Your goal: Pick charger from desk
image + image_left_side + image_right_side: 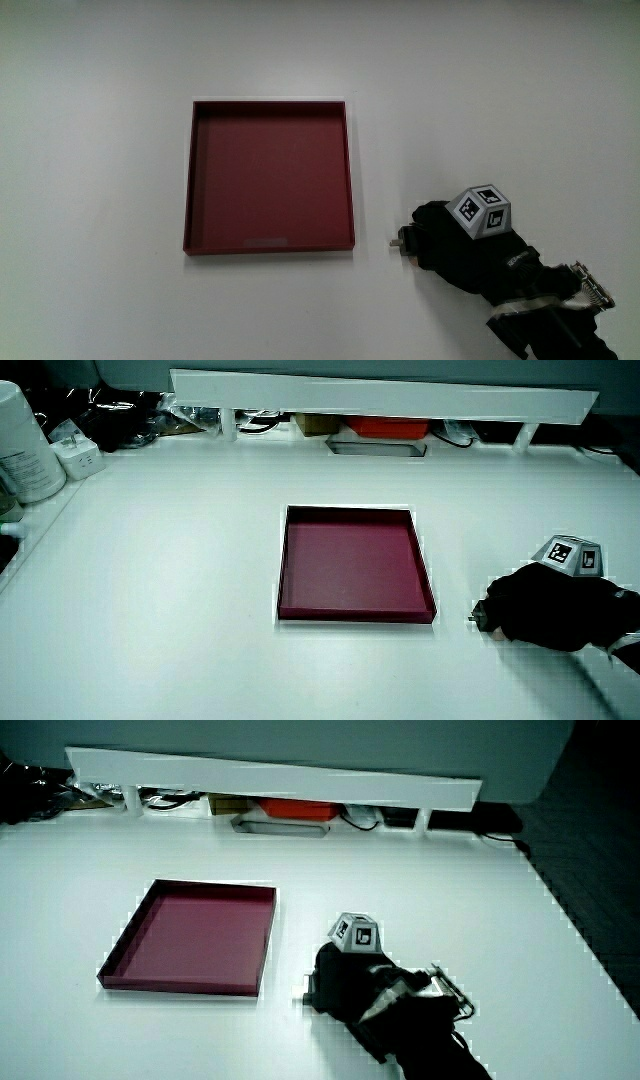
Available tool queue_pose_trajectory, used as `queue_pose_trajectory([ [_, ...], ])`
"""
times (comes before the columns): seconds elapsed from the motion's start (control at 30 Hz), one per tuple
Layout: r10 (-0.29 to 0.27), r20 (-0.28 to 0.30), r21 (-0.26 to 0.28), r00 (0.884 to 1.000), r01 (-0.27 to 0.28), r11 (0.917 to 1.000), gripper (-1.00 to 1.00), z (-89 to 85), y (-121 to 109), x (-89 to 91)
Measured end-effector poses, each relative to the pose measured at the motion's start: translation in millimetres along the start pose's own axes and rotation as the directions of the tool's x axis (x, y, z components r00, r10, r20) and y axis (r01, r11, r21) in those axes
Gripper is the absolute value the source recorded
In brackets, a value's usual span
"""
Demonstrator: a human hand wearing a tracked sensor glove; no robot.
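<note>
Covering the charger [402,241] almost wholly, your hand [455,250] lies low on the desk [100,180] just beside the red tray [268,245], near that tray's corner closest to you. The fingers look curled down around the charger, so you appear to have it gripped, though the glove hides where the fingertips actually touch. Only a small end of the charger pokes out of the glove, on the side facing the tray, and it seems to rest on the desk or just above it.

That is the relation your lift turns on: the charger sits under the palm, its exposed end pointing toward the tray, apart from the tray wall by a narrow strip of bare desk. Its long axis probably runs from the wrist toward the tray, but you cannot confirm that with so little showing.

From above you get the gap between charger and tray. In both side views the exposed tip [477,618] shows low against the desk [308,988], and in a side view the patterned cube [356,933] stands clear on the back of your hand.
</note>
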Motion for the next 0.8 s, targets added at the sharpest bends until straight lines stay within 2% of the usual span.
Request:
queue_pose_trajectory([
  [0.1, 0.014, -0.011, -0.002, 1.0, -0.014, 0.9999, 0.86, 1.1, -2, -1.0],
  [0.17, 0.01, -0.007, 0.015, 1.0, -0.01, 0.9998, 0.91, 0.0, -2, 0.3],
  [0.23, 0.02, -0.002, 0.01, 1.0, -0.02, 0.9997, 0.97, -0.2, -2, -0.2],
  [0.27, 0.032, -0.019, 0.003, 0.999, -0.032, 0.9995, 1.0, 1.1, -3, -2.0],
  [0.43, 0.042, -0.012, 0.01, 0.999, -0.042, 0.9991, 1.0, 7.6, -5, -5.5],
  [0.5, 0.029, -0.002, 0.026, 1.0, -0.029, 0.9992, 1.0, 11.1, -5, -6.2],
  [0.67, 0.078, -0.009, 0.043, 0.997, -0.078, 0.9961, 1.0, 31.4, -12, -21.2],
  [0.73, 0.068, 0.002, 0.068, 0.998, -0.068, 0.9954, 1.0, 35.9, -10, -23.9],
  [0.8, 0.088, -0.005, 0.08, 0.996, -0.087, 0.993, 1.0, 43.1, -10, -30.6],
])
